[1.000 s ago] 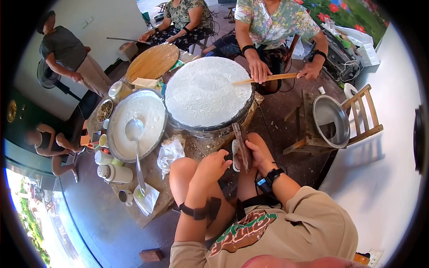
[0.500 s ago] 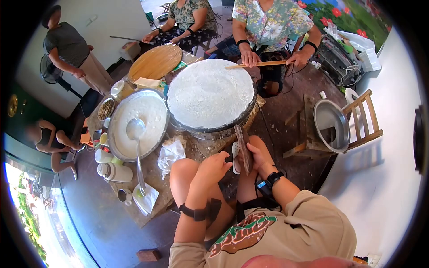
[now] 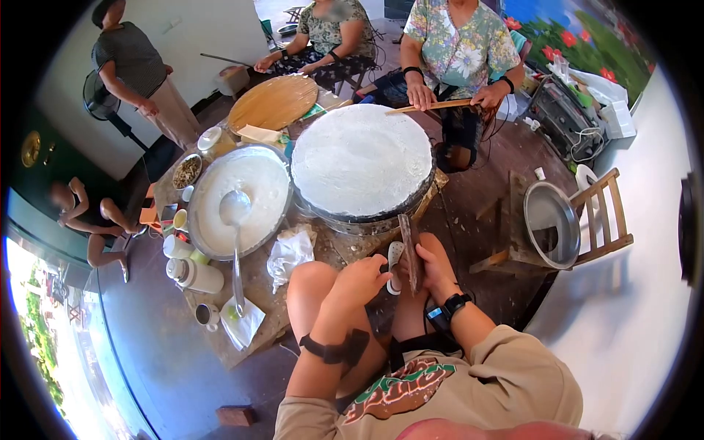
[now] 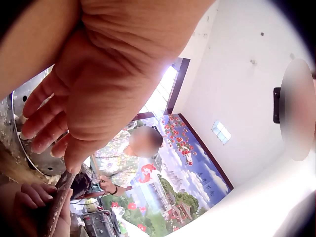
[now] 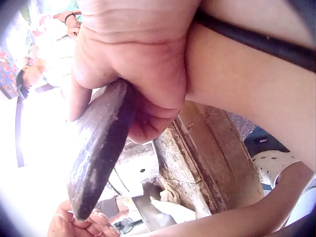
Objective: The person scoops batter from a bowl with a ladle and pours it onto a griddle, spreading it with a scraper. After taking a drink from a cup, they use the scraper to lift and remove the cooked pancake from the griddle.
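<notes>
My right hand (image 3: 438, 268) grips a dark, flat wooden piece (image 3: 410, 253) with a tapered end, holding it upright above my lap. In the right wrist view the thumb and fingers wrap around this piece (image 5: 101, 148). Just to its left is my left hand (image 3: 361, 281), its fingers loosely bent and nothing held. The left wrist view has that hand (image 4: 111, 89) with fingers hanging relaxed and one fingertip right at the wood's end. Beyond my knees sits a round griddle (image 3: 363, 165) coated with white batter; a seated person opposite holds a thin wooden stick (image 3: 440, 105) at its far edge.
Left of the griddle stand a wide batter basin (image 3: 275, 220) with a ladle (image 3: 236, 213), a crumpled white cloth (image 3: 290, 255), a white bottle (image 3: 196, 276) and a round wooden board (image 3: 271, 104). A metal basin (image 3: 554, 213) sits on a wooden chair at right.
The surroundings have shifted rightward in the head view. The person opposite has moved the stick from over the batter toward the griddle's edge. My right hand still holds the wooden piece.
</notes>
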`<state>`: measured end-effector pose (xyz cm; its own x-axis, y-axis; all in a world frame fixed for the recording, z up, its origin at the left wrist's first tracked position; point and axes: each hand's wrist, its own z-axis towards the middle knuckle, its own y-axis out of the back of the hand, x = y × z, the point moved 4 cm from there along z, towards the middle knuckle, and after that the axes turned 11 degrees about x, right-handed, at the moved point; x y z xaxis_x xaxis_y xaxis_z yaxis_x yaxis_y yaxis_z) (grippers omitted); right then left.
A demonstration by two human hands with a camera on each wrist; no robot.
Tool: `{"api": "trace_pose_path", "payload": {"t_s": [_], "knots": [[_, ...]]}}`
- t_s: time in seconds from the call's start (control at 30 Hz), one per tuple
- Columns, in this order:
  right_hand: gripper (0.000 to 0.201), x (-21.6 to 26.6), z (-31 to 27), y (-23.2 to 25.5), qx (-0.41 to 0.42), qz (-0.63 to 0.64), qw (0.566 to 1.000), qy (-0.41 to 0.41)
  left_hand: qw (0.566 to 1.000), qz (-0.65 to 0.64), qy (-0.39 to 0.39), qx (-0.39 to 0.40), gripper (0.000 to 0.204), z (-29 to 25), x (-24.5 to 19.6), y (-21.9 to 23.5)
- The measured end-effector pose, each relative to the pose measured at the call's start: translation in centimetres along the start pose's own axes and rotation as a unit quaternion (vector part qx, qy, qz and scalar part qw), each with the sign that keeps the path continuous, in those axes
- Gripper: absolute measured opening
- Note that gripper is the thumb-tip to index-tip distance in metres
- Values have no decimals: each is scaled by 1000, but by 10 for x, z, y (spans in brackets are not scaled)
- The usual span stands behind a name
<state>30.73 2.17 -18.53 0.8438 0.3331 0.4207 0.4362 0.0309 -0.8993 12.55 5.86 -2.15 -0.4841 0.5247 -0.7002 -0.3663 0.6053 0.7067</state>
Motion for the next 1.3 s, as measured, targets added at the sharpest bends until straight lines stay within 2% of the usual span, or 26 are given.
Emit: {"api": "trace_pose_path", "payload": {"t_s": [0.13, 0.23, 0.43, 1.0, 1.1, 1.3], "knots": [[39, 0, 0, 0, 2, -5, 1000, 4, 1000, -16, 4, 27, 24, 1, 2, -1], [38, 0, 1, 1, 22, -6, 1000, 6, 1000, 5, -1, 7, 28, 0, 1, -1], [38, 0, -1, -2, -22, -24, 999, 12, 1000, 8, 5, 14, 28, 0, 1, -1], [36, -2, -2, 2, -46, 9, 999, -1, 999, -16, 16, 32, 27, -1, -5, 5], [36, -1, -2, 5, -47, -34, 998, -3, 999, -20, 20, 35, 27, 0, -1, 1], [37, -1, -2, 6, -70, -37, 997, -4, 1000, -13, 0, 16, 29, 1, 1, 0]]}}
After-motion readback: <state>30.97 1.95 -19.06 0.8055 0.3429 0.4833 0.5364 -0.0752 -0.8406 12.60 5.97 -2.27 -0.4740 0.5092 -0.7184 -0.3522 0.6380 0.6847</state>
